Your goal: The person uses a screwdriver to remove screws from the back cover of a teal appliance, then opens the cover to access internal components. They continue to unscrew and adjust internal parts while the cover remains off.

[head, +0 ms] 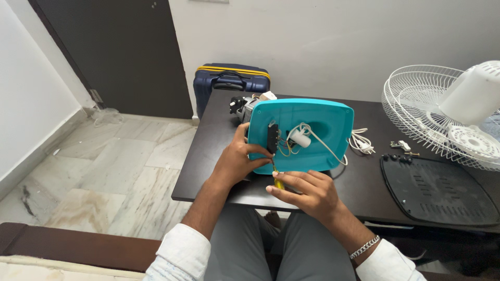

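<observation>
- Left hand (pixel 237 158): fingers wrapped over the near-left edge of the teal appliance housing (pixel 323 117), thumb on its rim. Housing is tipped up on edge so its open underside faces the person; judged that the grip is there to keep it from tipping or sliding.
- Right hand (pixel 307 190): just below and right of the left hand, fingers closed on a yellow-handled screwdriver (pixel 278 182). The shaft runs up toward the lower left of the housing, near the black terminal strip (pixel 272 138). Tip contact point too small to tell.
- The two hands sit close together, nearly touching, at the near edge of the dark worktop (pixel 359 184).
- Inside the housing, above the hands: a white capacitor-like cylinder (pixel 300 138), thin yellow wires, and a white cord (pixel 325 145) looping out to the right side.
- Behind the housing, beyond the left hand: part of a motor unit (pixel 245 106) is visible, mostly hidden.
- Right of the right hand, apart from it: a black base plate (pixel 442 192) lying flat, probably the cover taken off the housing; small screws and a clip (pixel 401 145) beside its far edge; a white plug (pixel 363 145) near the housing.
- Far right: a white fan grille (pixel 416 104), lying tilted.
- Beyond the worktop, on the floor: a navy suitcase (pixel 232 83).
</observation>
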